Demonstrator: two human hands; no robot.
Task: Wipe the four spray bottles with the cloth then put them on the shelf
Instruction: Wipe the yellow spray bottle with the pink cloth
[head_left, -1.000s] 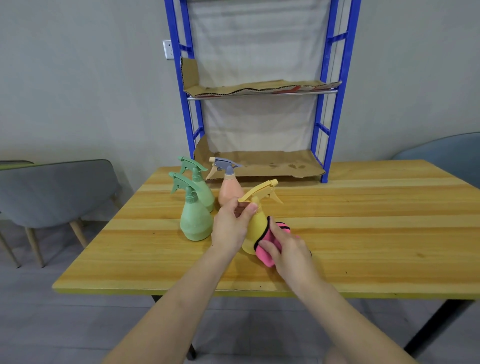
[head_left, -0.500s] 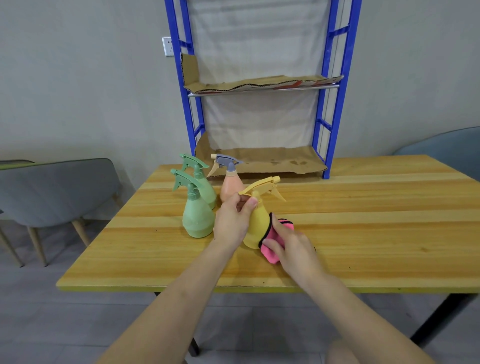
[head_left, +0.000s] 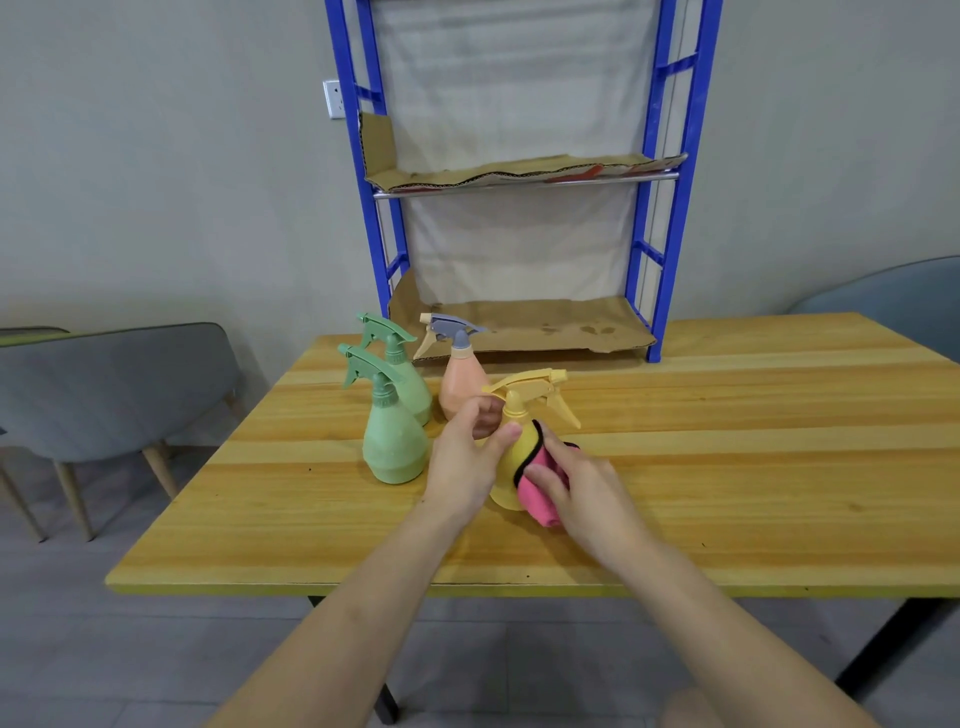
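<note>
A wooden counter (head_left: 727, 467) against a grey wall carries a blue shelf (head_left: 670, 208). The left hand (head_left: 462, 467) grips the yellow spray bottle (head_left: 511, 457) by its neck, and the right hand (head_left: 582, 488) clutches the pink cloth (head_left: 540, 499) against its side. A hard rub could topple the green bottle (head_left: 392, 447) or peach bottle (head_left: 460, 384) just beside. Bare wood runs rightward; the front edge is near.

Standing on the counter (head_left: 753, 467), all before the shelf (head_left: 677, 208). Sitting closest to the shelf, the lone bottle (head_left: 462, 387); out past its left post, the bottle pair (head_left: 395, 447); farthest forward from it, the foremost bottle (head_left: 511, 462), cloth (head_left: 540, 499) touching on the right.
</note>
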